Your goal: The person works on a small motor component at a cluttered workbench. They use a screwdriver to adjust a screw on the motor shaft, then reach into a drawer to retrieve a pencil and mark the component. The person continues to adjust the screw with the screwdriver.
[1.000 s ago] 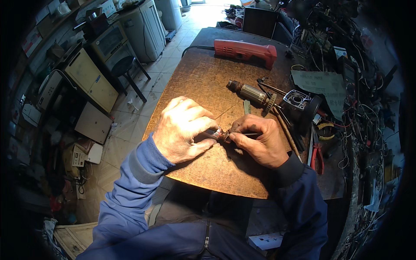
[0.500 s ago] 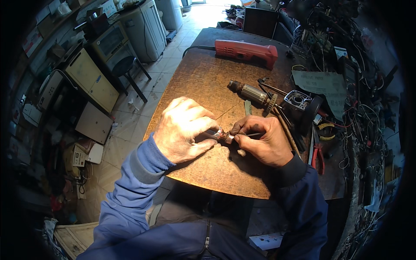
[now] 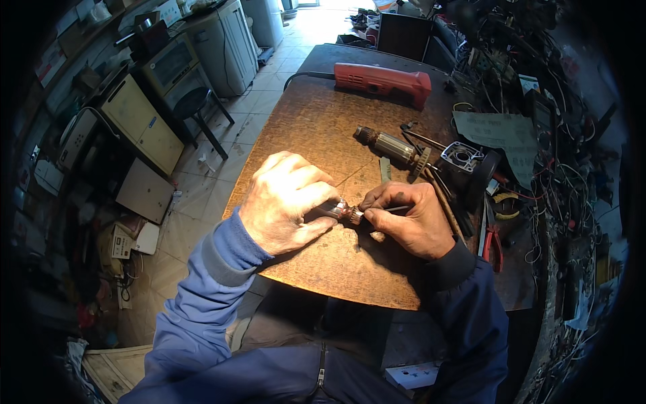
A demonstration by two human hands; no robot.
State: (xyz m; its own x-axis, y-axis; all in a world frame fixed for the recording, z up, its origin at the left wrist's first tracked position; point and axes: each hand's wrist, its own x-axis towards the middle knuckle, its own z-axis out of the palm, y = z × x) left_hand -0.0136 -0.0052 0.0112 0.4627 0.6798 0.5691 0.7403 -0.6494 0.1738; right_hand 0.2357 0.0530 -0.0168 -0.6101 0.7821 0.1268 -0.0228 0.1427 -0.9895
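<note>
My left hand (image 3: 286,202) is closed around a small motor armature (image 3: 344,213), whose copper-coloured end sticks out between my two hands. My right hand (image 3: 410,219) grips a thin metal tool (image 3: 393,209) and holds its tip against that end of the armature. Both hands rest low over the brown wooden workbench (image 3: 316,128), near its front edge. The body of the armature is hidden inside my left fist.
A second armature with a gear (image 3: 393,146) lies further back on the bench, beside a dark gear housing (image 3: 464,161). A red power tool body (image 3: 383,81) lies at the far end. Red-handled pliers (image 3: 493,237) and tangled wires (image 3: 558,182) crowd the right side. A stool (image 3: 195,108) and appliances stand left.
My right hand has shifted slightly, working the thin tool against the armature end. The left hand keeps its hold in the same place.
</note>
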